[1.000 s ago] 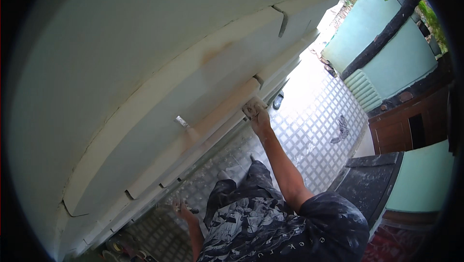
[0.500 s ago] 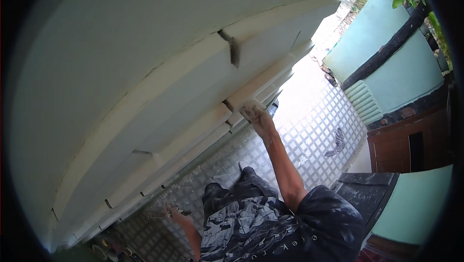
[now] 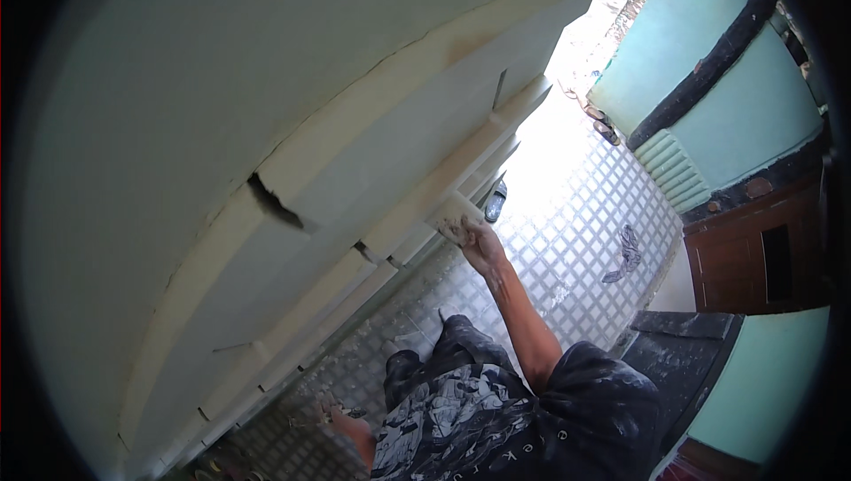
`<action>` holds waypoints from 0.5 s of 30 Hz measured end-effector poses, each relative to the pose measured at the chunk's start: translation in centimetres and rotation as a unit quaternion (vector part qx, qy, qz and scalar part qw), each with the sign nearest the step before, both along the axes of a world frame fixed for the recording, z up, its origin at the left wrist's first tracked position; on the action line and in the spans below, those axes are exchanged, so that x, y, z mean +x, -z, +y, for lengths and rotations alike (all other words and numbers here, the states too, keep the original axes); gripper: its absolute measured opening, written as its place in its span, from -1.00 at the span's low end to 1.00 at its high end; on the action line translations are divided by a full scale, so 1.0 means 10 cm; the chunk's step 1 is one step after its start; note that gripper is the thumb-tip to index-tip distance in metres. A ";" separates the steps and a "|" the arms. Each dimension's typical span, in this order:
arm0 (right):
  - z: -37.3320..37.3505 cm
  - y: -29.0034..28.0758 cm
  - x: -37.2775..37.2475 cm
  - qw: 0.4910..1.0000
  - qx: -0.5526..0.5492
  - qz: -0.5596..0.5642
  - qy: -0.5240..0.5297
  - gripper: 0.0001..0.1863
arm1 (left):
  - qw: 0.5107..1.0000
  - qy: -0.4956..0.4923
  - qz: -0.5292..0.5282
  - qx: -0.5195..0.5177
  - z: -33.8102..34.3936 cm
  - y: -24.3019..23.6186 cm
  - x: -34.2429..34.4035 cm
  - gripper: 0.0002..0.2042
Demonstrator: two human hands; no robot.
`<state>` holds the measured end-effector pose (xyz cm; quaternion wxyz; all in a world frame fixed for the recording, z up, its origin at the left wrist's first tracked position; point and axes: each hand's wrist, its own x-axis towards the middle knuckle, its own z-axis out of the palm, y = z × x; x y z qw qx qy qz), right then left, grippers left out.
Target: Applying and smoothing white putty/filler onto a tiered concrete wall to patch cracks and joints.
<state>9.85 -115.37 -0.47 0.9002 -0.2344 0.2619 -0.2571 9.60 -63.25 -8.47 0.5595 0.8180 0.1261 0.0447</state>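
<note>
My right hand [image 3: 480, 240] is raised to the stepped pale moulding [image 3: 412, 184] along the wall. Its dusty fingers are bent at a pale, flat, squarish patch, and whether this is a held pad or part of the moulding I cannot tell. Low at my left side, near the floor in this view, hangs my left hand [image 3: 335, 412], also coated in white dust. Its fingers look curled around something small, dark and whitish that is too unclear to name. Dark gaps cut across the moulding, the widest one [image 3: 273, 203] left of my right hand.
Below lies a grey-and-white checkered tiled floor [image 3: 567, 242] with a crumpled cloth [image 3: 626, 255]. A dark shoe [image 3: 496, 202] sits beyond my right hand, and sandals [image 3: 605, 126] by the mint-green wall [image 3: 753, 100]. A brown wooden door [image 3: 753, 250] stands at the right.
The view has shifted along the wall, so the wide gap now shows farther left and lower. My right hand remains at the moulding, slightly lower in view; its fingers look less bunched.
</note>
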 end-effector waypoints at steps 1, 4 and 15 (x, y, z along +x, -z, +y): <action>-0.01 0.12 -0.08 1.000 0.014 0.002 0.020 -0.65 | 1.000 0.007 -0.002 0.005 -0.07 0.00 0.08 -0.52; -0.15 0.16 -0.07 0.998 0.037 -0.005 0.054 -0.68 | 1.000 0.023 -0.003 0.021 -0.17 0.03 0.03 -0.52; -1.13 0.32 -0.30 0.993 -0.090 -0.060 -0.047 -0.66 | 0.995 0.077 -0.007 0.068 -0.32 0.15 0.17 -0.52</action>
